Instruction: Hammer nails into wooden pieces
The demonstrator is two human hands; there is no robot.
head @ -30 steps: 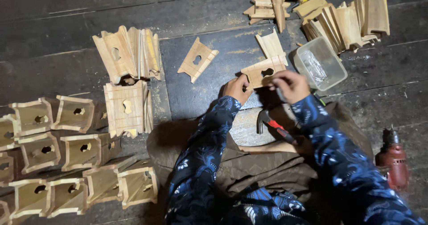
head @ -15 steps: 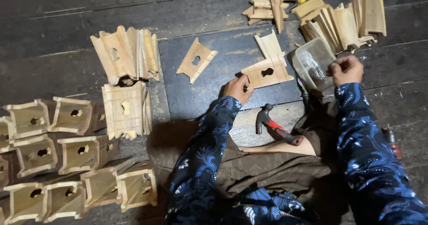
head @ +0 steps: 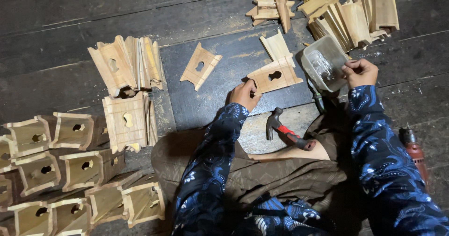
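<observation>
My left hand (head: 243, 94) rests on the near left corner of a wooden panel with a keyhole cutout (head: 275, 74), which lies on a dark board (head: 220, 91). My right hand (head: 359, 72) is at the rim of a clear plastic container (head: 322, 63), fingers pinched at its edge. A hammer with a red and black handle (head: 286, 130) lies on my lap between my arms. Whether the pinched fingers hold anything small cannot be seen.
A second cutout panel (head: 200, 65) lies left of the first. Stacked panels (head: 126, 65) and several assembled wooden boxes (head: 70, 170) fill the left side. Loose wooden pieces (head: 351, 11) are piled at the top right. A red drill (head: 415, 152) lies at the right.
My right hand left the cutout panel and moved right to the clear container, then settled at its rim. My left hand has stayed on the panel.
</observation>
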